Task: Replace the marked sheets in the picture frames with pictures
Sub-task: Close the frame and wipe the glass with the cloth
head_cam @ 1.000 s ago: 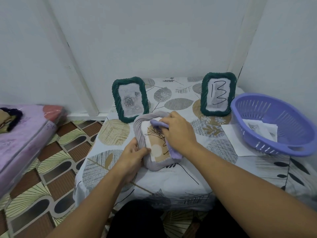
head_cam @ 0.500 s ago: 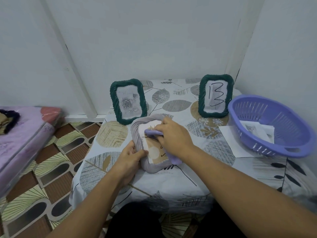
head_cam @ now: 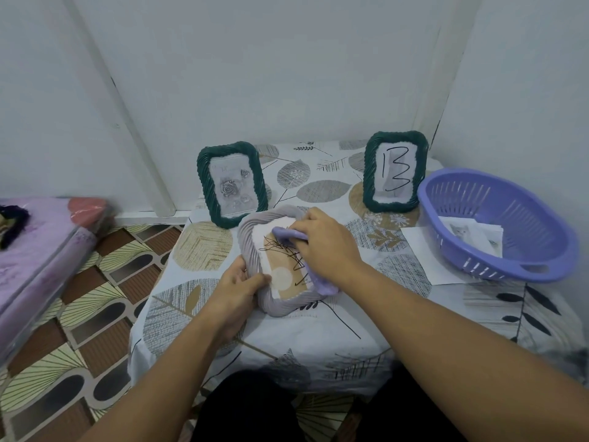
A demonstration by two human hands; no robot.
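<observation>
Head view: lilac frame (head_cam: 255,250) between both hands — left hand (head_cam: 234,290), right hand (head_cam: 322,247).

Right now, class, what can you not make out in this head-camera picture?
- Right edge of the grey frame: hidden under the right hand and purple backing.
- Marks on its sheet: partly covered, unreadable.
- Pictures in the purple basket: too small, partly behind its wall.
- Left hand fingertips: behind the frame.

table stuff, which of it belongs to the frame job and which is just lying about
Part of the job:
- grey frame, held by both hands
- green frame with the marked sheet
- green frame with the rose picture
- pictures in the purple basket

Just lying about:
- pink bundle on the floor
</observation>
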